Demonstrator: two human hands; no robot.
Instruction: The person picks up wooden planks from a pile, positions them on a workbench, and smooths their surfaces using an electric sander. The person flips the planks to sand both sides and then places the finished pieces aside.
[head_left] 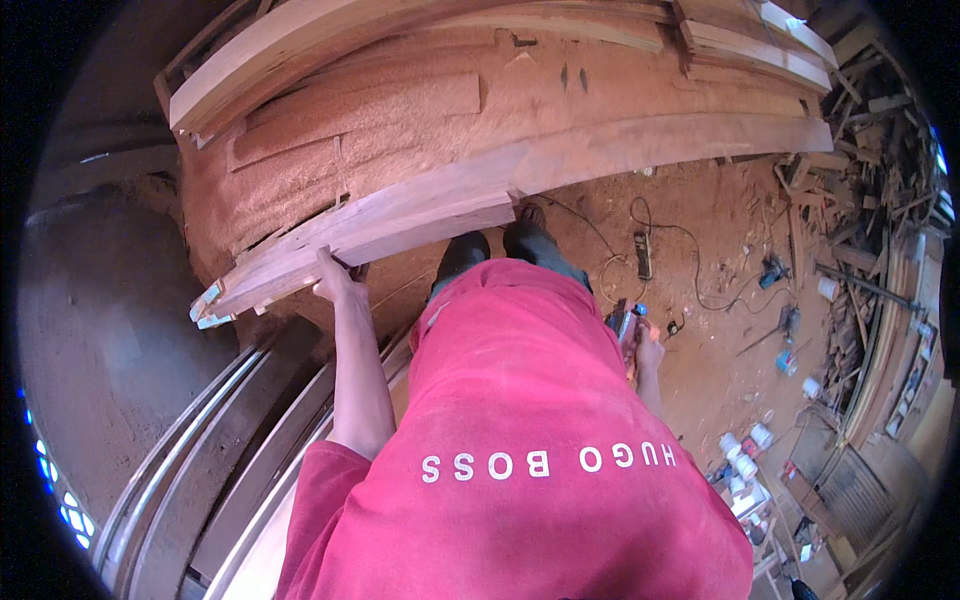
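My left hand (pixel 338 280) is closed on the near edge of a long wooden board (pixel 420 222), toward its left end. This board lies at the near side of a dust-covered workbench (pixel 400 125), along another long plank (pixel 680 142). At my right side, low and close to my body, my right hand (pixel 650 350) is closed around a hand tool (pixel 626 322) with blue and dark parts. My shirt hides part of the tool, and its exact kind cannot be made out.
Thick timber beams (pixel 300 35) lie along the bench's far side. Cables (pixel 695 255) and a blue power tool (pixel 773 271) are on the dusty ground at right. Beyond them is a heap of wood offcuts (pixel 870 160). Long boards (pixel 190 460) stand at lower left; white containers (pixel 740 460) sit at lower right.
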